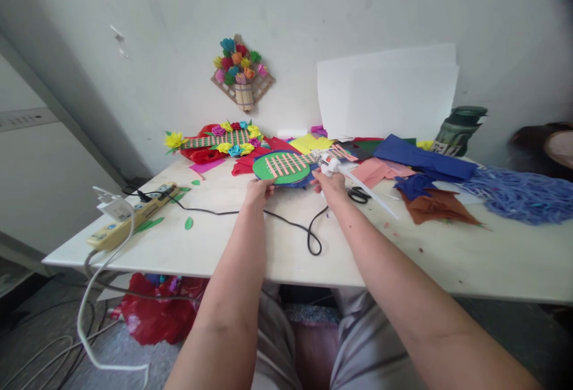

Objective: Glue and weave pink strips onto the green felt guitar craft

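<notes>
My left hand (261, 189) grips the near edge of a green paper oval (258, 168), which has a lattice of pale pink strips (286, 165) on its face. Together they look like a paper racket or guitar shape, its narrow neck reaching to the right. Closed around a white hot glue gun (330, 165), my right hand (328, 182) is beside the oval's right edge. A long translucent glue stick (371, 193) sticks out of the gun's back. The gun's tip lies over the neck; whether it touches is too small to tell.
Black scissors (359, 195) lie right of my right hand. A black cord (286, 220) loops across the table from a power strip (129, 217). Behind are a flowered lattice piece (219, 139) and coloured paper (421, 157). A dark green bottle (461, 130) and blue shredded strands (526, 193) are at right.
</notes>
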The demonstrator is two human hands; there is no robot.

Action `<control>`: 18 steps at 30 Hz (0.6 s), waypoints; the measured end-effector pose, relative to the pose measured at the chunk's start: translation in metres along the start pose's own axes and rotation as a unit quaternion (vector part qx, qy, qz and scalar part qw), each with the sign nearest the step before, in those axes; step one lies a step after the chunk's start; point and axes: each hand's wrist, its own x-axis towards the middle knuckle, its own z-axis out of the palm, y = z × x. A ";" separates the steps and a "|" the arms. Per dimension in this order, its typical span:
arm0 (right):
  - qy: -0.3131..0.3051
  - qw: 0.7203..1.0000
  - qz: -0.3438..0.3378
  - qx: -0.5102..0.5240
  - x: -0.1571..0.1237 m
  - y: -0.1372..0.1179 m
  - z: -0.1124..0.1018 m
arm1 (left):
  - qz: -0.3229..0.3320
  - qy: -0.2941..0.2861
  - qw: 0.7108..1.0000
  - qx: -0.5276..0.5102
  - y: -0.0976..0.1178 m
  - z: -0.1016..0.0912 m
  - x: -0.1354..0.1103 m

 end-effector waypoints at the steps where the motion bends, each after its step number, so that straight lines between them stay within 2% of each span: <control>1: 0.001 1.000 -0.002 0.004 0.000 0.000 0.000 | -0.007 0.000 1.000 -0.003 0.002 0.000 -0.001; 4: 0.000 1.000 -0.008 0.016 -0.001 -0.001 0.000 | -0.061 -0.007 0.997 -0.042 0.010 -0.002 -0.006; 7: -0.003 1.000 -0.008 0.020 0.000 0.000 0.001 | -0.086 0.011 0.994 -0.073 0.016 -0.003 -0.010; 13: -0.006 0.999 -0.011 0.029 0.003 0.005 0.002 | -0.061 0.012 0.994 -0.088 0.014 -0.002 -0.009; 18: -0.008 0.999 -0.011 0.045 0.001 0.003 0.003 | -0.059 0.036 0.994 -0.081 0.012 -0.002 -0.006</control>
